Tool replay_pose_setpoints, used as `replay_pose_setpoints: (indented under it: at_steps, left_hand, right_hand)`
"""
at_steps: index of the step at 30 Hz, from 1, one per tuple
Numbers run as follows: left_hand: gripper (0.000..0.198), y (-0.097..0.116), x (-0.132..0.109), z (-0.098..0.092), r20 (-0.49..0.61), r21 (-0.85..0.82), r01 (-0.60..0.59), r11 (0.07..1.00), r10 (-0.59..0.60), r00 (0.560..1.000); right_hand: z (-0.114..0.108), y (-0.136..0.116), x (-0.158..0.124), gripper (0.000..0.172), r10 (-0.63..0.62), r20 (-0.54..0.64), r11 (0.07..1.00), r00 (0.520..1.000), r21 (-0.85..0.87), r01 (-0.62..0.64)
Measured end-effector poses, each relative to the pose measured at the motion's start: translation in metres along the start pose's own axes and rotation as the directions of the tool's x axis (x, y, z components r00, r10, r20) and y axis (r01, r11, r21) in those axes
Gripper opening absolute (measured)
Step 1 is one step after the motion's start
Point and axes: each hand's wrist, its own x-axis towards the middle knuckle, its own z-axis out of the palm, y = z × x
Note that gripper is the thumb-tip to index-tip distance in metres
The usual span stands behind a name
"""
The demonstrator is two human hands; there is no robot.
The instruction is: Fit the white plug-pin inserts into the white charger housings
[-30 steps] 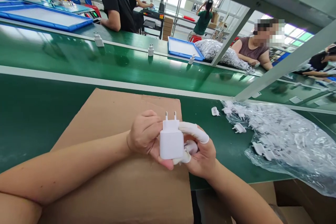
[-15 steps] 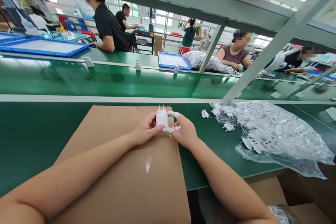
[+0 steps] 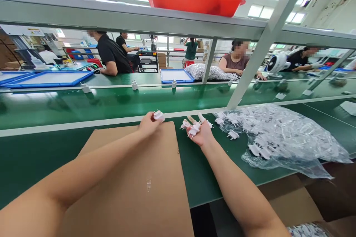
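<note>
My left hand (image 3: 148, 124) reaches forward to the near edge of the green conveyor belt (image 3: 83, 105) and is closed on a white charger (image 3: 159, 115), held at the fingertips. My right hand (image 3: 200, 133) is beside it over the green bench, its fingers in white finger cots and pointing at a clear bag of white plug parts (image 3: 280, 137). Small white plug parts (image 3: 189, 128) sit gripped at its thumb side. Both forearms lie over a brown cardboard sheet (image 3: 133, 181).
Three white chargers (image 3: 134, 85) stand on the belt's far side. Blue trays (image 3: 47, 79) lie across the belt, where several people work. A slanted metal strut (image 3: 250, 63) and a shelf with a red tub (image 3: 193, 2) are overhead. An open carton (image 3: 294, 200) is below right.
My head has tilted up. Both hands moved forward and apart: the left carried the charger to the belt's edge, the right swung toward the bag of plug parts.
</note>
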Motion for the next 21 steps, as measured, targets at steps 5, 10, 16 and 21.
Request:
replay_pose_setpoints:
  at_steps: [5, 10, 16, 21]
  left_hand:
    - [0.033, 0.007, 0.062, -0.005, -0.174, 0.194, 0.045, 0.98, -0.011, 0.985]
    - [0.035, 0.002, 0.084, -0.018, -0.238, 0.267, 0.163, 0.95, -0.099, 0.966]
    - [0.062, 0.001, 0.035, -0.016, -0.381, 0.222, 0.06, 0.973, 0.03, 0.924]
    - [0.058, 0.002, -0.05, 0.002, 0.318, -0.401, -0.036, 0.916, 0.176, 0.932]
  right_hand:
    - [-0.001, 0.003, 0.0, 0.032, 0.04, 0.031, 0.999, 0.999, -0.023, -0.04]
    - [0.002, 0.002, 0.002, 0.027, -0.004, 0.015, 0.999, 1.0, -0.031, 0.004]
    - [0.005, 0.01, 0.0, 0.025, 0.085, 0.014, 0.996, 0.996, -0.043, -0.084]
    - [0.011, 0.031, -0.009, 0.033, 0.174, 0.097, 0.978, 0.98, -0.131, -0.161]
